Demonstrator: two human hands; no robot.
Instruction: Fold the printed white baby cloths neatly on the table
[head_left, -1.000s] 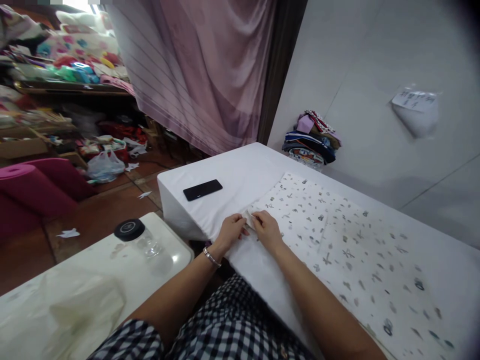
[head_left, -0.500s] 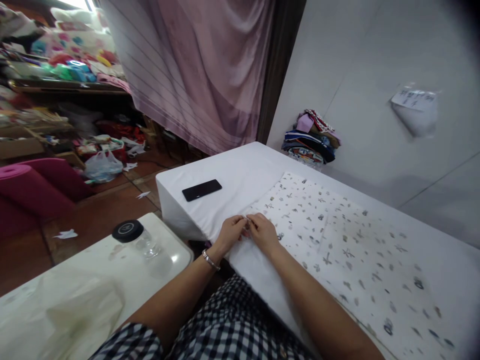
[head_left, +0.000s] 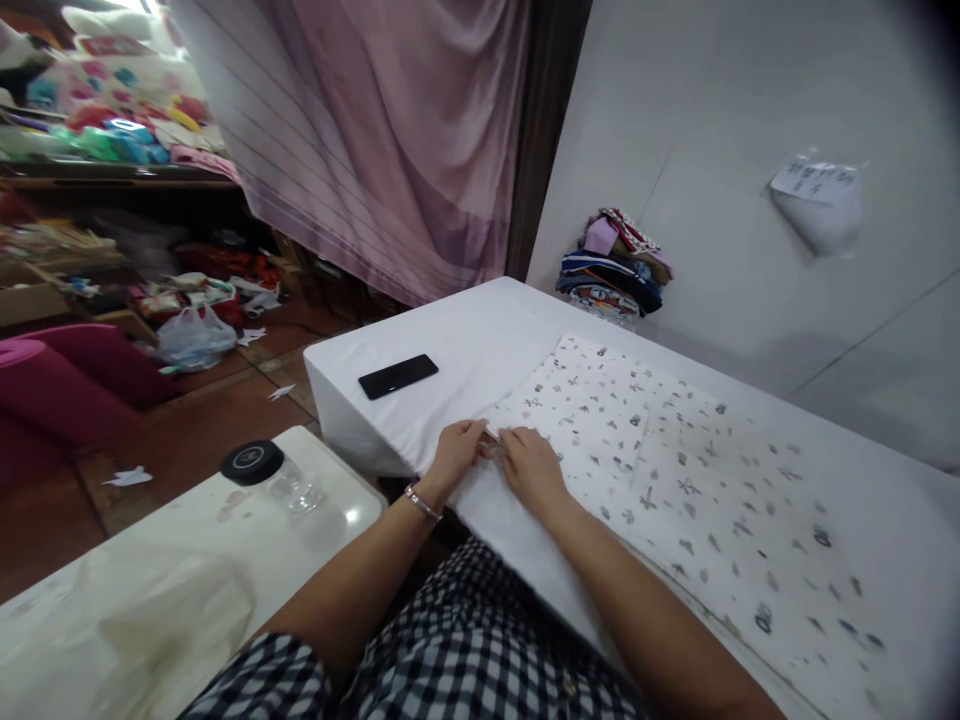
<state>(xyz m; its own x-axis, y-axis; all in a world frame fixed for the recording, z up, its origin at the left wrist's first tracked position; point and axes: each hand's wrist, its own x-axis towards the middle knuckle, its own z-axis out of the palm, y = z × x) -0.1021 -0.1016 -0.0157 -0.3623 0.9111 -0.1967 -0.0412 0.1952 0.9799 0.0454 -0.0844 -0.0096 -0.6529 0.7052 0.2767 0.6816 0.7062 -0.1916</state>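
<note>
A white cloth [head_left: 592, 400] printed with small grey and brown motifs lies spread over the white-covered table [head_left: 465, 325]. At its near left corner my left hand [head_left: 459, 452] is closed, thumb and fingers pinching the edge. Close beside it, my right hand [head_left: 531, 462] pinches the same edge, its fingers curled over the cloth. A small gap separates the two sets of fingertips, with a bit of the edge between them. My palms hide the exact grip.
A black phone [head_left: 398, 376] lies on the table beyond my left hand. To the left, a clear jar with a black lid [head_left: 253, 462] and a plastic bag [head_left: 142, 630] sit on a white bench [head_left: 337, 470]. Folded clothes [head_left: 613, 268] are stacked against the wall.
My fingertips have moved slightly apart along the cloth edge, and the right hand lies flatter. The whole view has shifted a little; the phone and jar stay put.
</note>
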